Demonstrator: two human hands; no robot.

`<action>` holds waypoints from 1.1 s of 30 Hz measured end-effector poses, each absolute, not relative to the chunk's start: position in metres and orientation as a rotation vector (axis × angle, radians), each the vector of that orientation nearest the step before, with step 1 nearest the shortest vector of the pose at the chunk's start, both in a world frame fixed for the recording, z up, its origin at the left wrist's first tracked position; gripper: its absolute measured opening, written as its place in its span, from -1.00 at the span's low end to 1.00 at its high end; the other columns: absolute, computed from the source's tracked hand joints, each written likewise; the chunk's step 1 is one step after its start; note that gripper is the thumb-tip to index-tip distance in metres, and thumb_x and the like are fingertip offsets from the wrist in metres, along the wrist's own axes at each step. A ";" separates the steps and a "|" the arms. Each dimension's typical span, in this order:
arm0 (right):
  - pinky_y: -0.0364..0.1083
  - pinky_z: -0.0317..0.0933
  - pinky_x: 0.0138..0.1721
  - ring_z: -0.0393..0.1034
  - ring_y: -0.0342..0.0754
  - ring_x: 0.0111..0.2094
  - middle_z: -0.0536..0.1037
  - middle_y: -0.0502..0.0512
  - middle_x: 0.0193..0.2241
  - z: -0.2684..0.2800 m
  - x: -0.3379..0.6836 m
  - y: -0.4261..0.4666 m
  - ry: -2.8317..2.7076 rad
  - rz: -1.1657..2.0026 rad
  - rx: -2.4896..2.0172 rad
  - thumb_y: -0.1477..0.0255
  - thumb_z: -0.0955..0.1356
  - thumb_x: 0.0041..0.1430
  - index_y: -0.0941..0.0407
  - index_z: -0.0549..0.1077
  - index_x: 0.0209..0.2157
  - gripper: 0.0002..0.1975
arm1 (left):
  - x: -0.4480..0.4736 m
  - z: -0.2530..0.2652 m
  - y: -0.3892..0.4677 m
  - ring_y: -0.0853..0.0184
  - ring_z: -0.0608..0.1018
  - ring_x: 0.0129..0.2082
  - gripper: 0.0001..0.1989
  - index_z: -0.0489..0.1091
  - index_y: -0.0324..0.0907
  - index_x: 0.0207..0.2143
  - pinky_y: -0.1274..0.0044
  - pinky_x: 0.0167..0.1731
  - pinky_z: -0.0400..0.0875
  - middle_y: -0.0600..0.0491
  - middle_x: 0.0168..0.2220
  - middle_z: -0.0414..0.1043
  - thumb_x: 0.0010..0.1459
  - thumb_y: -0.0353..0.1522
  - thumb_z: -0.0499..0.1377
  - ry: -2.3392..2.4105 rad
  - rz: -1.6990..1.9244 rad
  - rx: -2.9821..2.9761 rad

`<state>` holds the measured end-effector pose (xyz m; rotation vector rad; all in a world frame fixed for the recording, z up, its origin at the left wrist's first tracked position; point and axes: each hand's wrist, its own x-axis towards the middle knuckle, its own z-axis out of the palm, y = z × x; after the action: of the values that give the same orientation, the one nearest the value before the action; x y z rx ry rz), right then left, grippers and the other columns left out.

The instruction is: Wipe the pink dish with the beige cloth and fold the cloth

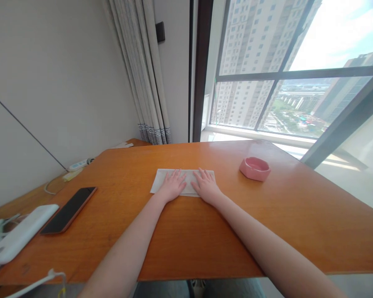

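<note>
A white sheet (189, 189), which looks like a tissue or thin cloth, lies flat on the wooden table (186, 244). My left hand (173, 185) rests palm down on its left half, fingers spread. On the right half lies my right hand (207, 187), also palm down with the fingers apart. Both hands press on the sheet from above and neither grips it. Between them a strip of the sheet shows, and its left corner sticks out past my left hand. The parts under my palms are hidden.
To the right stands a pink bowl-like dish (255, 169) with angular sides. On the left lie a dark phone (69, 210) and a white oblong device (23, 234). A white cable (39, 283) hangs at the near left edge. A power strip (81, 164) sits by the wall.
</note>
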<state>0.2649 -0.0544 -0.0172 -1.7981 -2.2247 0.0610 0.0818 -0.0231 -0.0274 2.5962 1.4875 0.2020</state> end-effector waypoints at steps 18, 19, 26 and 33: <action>-0.14 0.09 -0.07 0.29 -0.05 -0.10 0.42 0.15 -0.18 -0.005 0.322 -0.027 -2.088 0.244 -1.934 0.47 0.25 0.11 0.16 0.44 -0.20 -0.77 | 0.143 -0.013 -0.061 0.25 0.44 -0.20 -0.86 0.39 -0.18 -0.28 0.43 -0.15 0.31 -0.03 -0.26 0.43 0.10 -0.37 0.09 0.934 0.656 2.799; -0.14 0.09 -0.08 0.30 -0.04 -0.11 0.42 0.15 -0.19 -0.007 0.321 -0.027 -2.075 0.239 -1.935 0.47 0.24 0.11 0.16 0.44 -0.21 -0.78 | 0.146 -0.014 -0.061 0.26 0.43 -0.24 -0.88 0.39 -0.18 -0.32 0.44 -0.19 0.31 -0.02 -0.30 0.42 0.11 -0.38 0.08 0.938 0.645 2.821; -0.15 0.09 -0.07 0.29 -0.05 -0.09 0.42 0.16 -0.17 0.001 0.315 -0.033 -1.977 0.132 -1.890 0.47 0.19 0.17 0.15 0.43 -0.19 -0.76 | 0.149 -0.015 -0.063 0.31 0.40 -0.29 -0.83 0.33 -0.20 -0.35 0.49 -0.25 0.28 -0.02 -0.34 0.37 0.19 -0.42 -0.04 0.906 0.767 2.798; -0.16 0.06 0.00 0.27 -0.10 -0.03 0.43 0.17 -0.10 -0.002 0.293 -0.041 -2.059 0.179 -1.736 0.44 0.11 0.27 0.16 0.41 -0.14 -0.69 | 0.147 -0.011 -0.068 0.31 0.40 -0.34 -0.86 0.32 -0.19 -0.48 0.49 -0.28 0.28 -0.01 -0.39 0.37 0.10 -0.40 0.02 0.715 0.719 2.759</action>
<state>0.2926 -0.0411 -0.0018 -1.7365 -2.0593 0.1786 0.1468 -0.0678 -0.0107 2.7588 0.7153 0.7188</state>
